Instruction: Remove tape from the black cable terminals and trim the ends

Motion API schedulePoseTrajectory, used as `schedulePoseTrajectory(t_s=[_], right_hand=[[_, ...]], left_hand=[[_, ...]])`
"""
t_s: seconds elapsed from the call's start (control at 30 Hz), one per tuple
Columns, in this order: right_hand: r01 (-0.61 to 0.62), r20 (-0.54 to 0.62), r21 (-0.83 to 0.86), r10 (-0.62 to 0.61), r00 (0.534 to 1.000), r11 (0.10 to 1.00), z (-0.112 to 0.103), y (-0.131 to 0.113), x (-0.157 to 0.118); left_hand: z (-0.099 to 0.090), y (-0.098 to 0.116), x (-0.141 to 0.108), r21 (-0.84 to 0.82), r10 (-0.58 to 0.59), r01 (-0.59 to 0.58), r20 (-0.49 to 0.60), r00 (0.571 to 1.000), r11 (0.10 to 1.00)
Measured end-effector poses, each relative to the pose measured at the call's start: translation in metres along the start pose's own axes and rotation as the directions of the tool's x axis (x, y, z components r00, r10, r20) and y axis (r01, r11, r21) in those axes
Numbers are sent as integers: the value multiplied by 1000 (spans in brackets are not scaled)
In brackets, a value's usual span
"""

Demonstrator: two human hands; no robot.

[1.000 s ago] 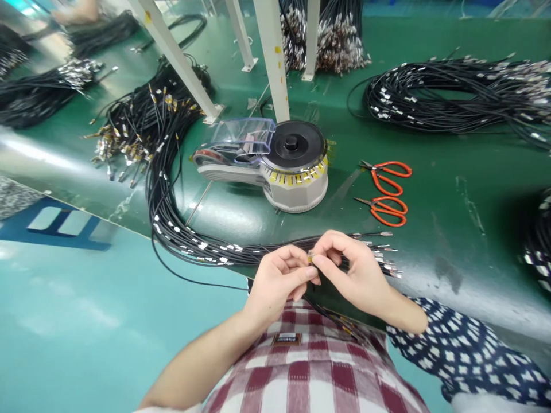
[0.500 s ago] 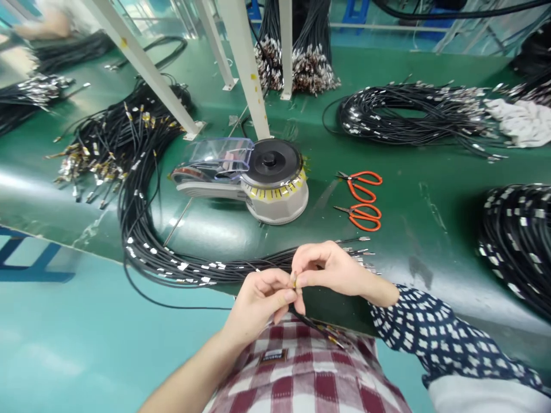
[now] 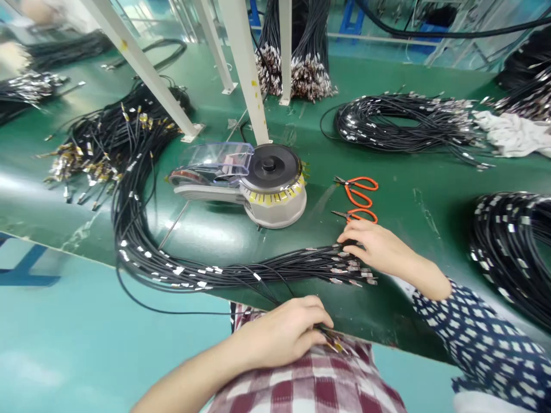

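My left hand [image 3: 297, 330] is at the table's front edge, over the checkered apron. Its fingers are closed round a few black cables, whose yellow-taped ends [image 3: 338, 344] stick out past the fingertips. My right hand [image 3: 383, 246] is at the right end of a long bundle of black cables [image 3: 241, 274] with white labels and metal connectors. Thumb and forefinger close on one cable end there; the exact contact is partly hidden. Just behind the right hand lie two orange-handled snips [image 3: 361, 192], the nearer one partly covered by the fingers.
A round tape dispenser [image 3: 275, 183] stands mid-table beside white posts [image 3: 247, 74]. Coiled cables [image 3: 387, 123] lie at the back right, another coil [image 3: 508, 246] at the right. Yellow-ended cables [image 3: 99, 143] are heaped on the left. A white cloth [image 3: 512, 132] lies far right.
The hands were together, fingers pinching a small yellow-wrapped piece. Now they are apart: my right hand has moved right to the bundle's connectors, my left lower onto the yellow-ended cables.
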State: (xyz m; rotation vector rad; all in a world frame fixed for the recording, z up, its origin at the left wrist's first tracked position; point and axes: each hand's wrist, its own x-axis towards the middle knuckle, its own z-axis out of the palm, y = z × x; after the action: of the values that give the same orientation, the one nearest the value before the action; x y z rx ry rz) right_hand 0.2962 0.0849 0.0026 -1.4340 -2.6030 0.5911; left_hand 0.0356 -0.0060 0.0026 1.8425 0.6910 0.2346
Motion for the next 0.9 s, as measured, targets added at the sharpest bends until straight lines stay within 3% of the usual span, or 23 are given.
schedulePoseTrajectory(t_s=[0.07,0.17,0.23,0.3,0.37,0.4,0.47,0.53,0.6,0.7,0.8,0.9], right_hand=[[17,-21,-99,-19,1000,995,3,4,-4],[51,-160,-255,-94,983,966,-3,0,-11],[76,-287,-366,-190,939,927,-16,-10,-16],[162,-361,-423,-330,872,892,-30,-26,-20],[332,-378,-389,-478,793,859,-41,-44,-22],[412,-374,-341,-525,765,845,-44,-52,-21],[526,-382,-230,-573,725,819,-43,-66,-16],[584,-413,-91,-564,715,807,-36,-75,-9],[563,-476,102,-457,751,820,-27,-78,-2],[339,-484,449,-94,870,827,-19,-78,5],[125,-311,684,133,941,719,-19,-80,9],[20,-122,812,137,983,583,-23,-86,15]], left_hand=[[-6,-2,-2,30,49,-44,-190,981,999],[-17,-7,-5,212,172,-72,-504,847,975],[-25,-7,-5,324,246,-51,-597,764,945],[-31,0,-3,357,280,-49,-631,723,933],[-35,11,0,286,242,-66,-646,724,956],[-36,16,2,201,189,-75,-639,745,977],[-35,25,6,-79,26,-86,-567,823,993],[-33,29,9,-403,-137,-60,-444,885,913],[-30,27,9,-615,-264,-19,-367,892,788],[-25,21,6,-715,-376,-1,-369,850,699],[-17,18,2,-712,-407,9,-392,825,703],[-8,19,0,-671,-419,56,-393,819,740]])
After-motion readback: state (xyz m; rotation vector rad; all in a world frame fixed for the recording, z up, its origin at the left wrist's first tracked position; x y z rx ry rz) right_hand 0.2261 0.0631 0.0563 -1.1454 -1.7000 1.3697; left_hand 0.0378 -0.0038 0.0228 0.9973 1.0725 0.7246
